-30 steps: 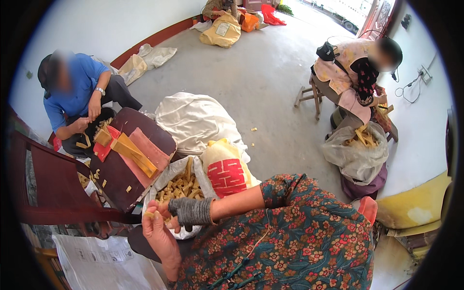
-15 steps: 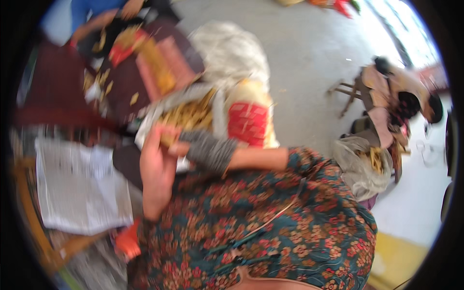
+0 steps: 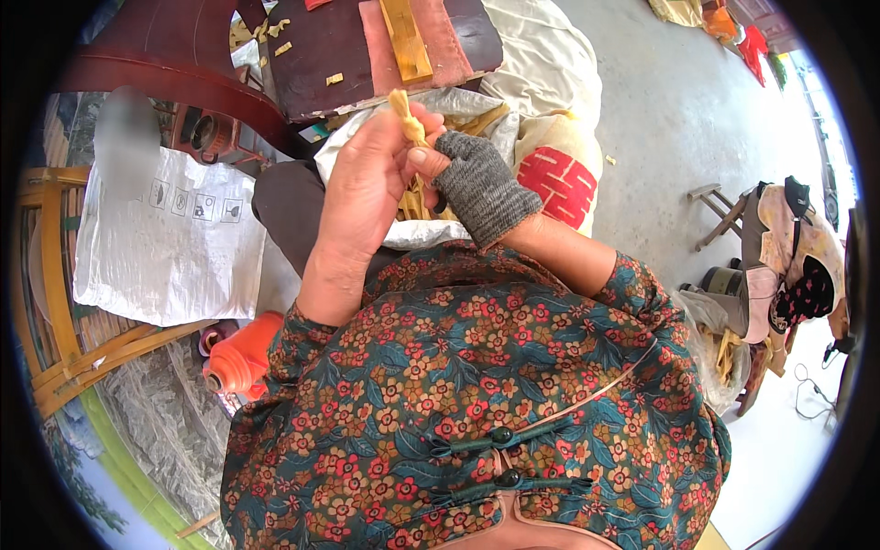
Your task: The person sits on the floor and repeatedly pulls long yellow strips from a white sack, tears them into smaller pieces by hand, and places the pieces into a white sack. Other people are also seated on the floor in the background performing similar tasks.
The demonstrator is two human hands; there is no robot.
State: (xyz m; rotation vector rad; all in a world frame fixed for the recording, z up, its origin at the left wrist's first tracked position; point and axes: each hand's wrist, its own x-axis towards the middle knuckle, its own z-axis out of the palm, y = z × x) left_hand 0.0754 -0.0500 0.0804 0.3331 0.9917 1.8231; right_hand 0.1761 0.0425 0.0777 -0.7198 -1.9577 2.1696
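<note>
A pale yellow knotted strip (image 3: 408,117) sticks up between my two hands, its frayed end uppermost. My bare left hand (image 3: 359,183) is closed round it from the left, the fingertips bent behind it. From the right, my right hand (image 3: 481,183), in a grey knitted fingerless glove, pinches its lower part with the thumb; the other fingers are partly hidden. Just below and behind the hands stands an open white sack (image 3: 346,147) holding similar yellow strips (image 3: 477,124).
Ahead is a dark red board (image 3: 307,69) with a pink cloth (image 3: 376,41), a wooden bar (image 3: 406,41) and yellow scraps. A white sheet (image 3: 174,247) and an orange container (image 3: 243,357) lie left. At right, a person (image 3: 788,247) sits near a wooden stool (image 3: 720,215) and a clear bag (image 3: 710,339).
My view has shifted, so the board sits higher and the other person in blue has left the picture. The hands stay together, now turned so the knotted strip shows clearly.
</note>
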